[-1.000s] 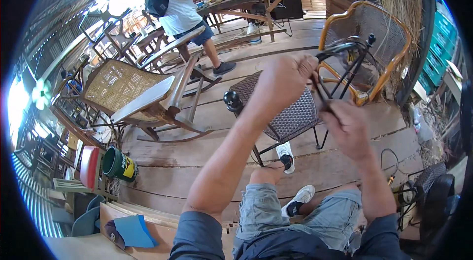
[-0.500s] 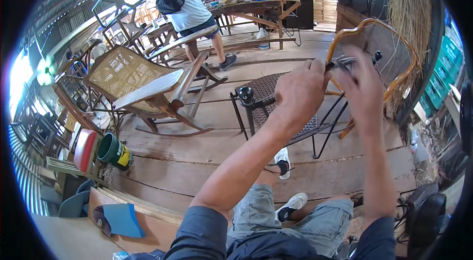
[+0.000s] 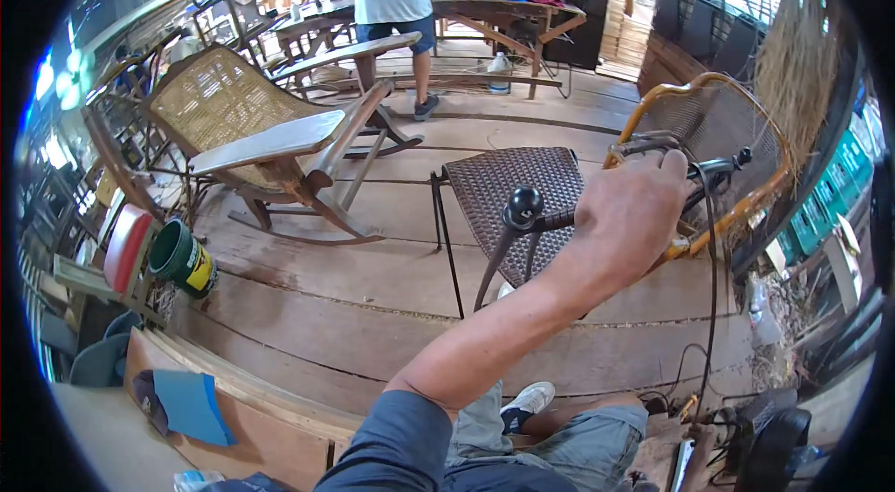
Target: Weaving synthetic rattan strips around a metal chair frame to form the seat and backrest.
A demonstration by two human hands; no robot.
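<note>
The left hand (image 3: pixel 632 212) is clamped on the black metal chair frame (image 3: pixel 522 212) beside its dark woven seat (image 3: pixel 513 189), the right hand is out of sight, and the rattan back (image 3: pixel 709 138) just beyond looks only partly woven.

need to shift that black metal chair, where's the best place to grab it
Take the chair by its armrest bar, just behind the round black knob, coming from above. The bar is thin, level and bare there; the left hand already rests farther along it. The woven seat offers no grip.
</note>
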